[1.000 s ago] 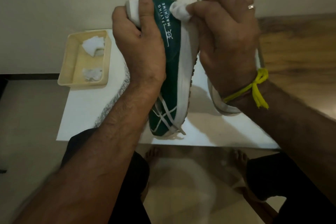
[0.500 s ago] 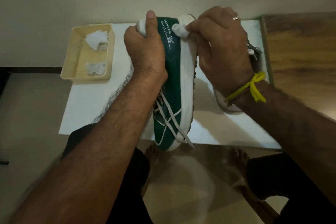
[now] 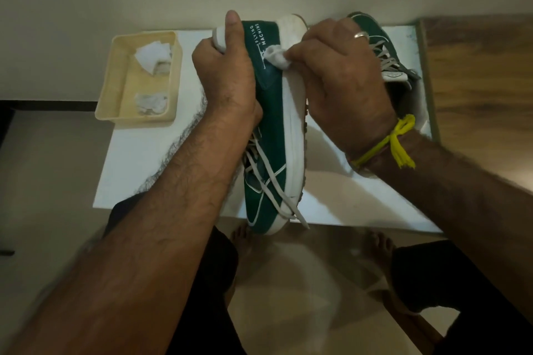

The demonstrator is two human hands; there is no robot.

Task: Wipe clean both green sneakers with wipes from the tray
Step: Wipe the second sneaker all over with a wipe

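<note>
A green sneaker (image 3: 274,130) is held on its side above the white table (image 3: 138,170), toe toward the person. The left hand (image 3: 227,81) is wrapped round its heel, thumb straight. A white wipe (image 3: 277,56) is pinched by the right hand (image 3: 343,78) and pressed on the heel side. The second sneaker (image 3: 383,46) lies beyond; the tray (image 3: 112,89) sits at far left.

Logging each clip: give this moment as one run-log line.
left hand grips held sneaker | right hand rubs wipe on it | second sneaker on table | tray holds wipes
</note>
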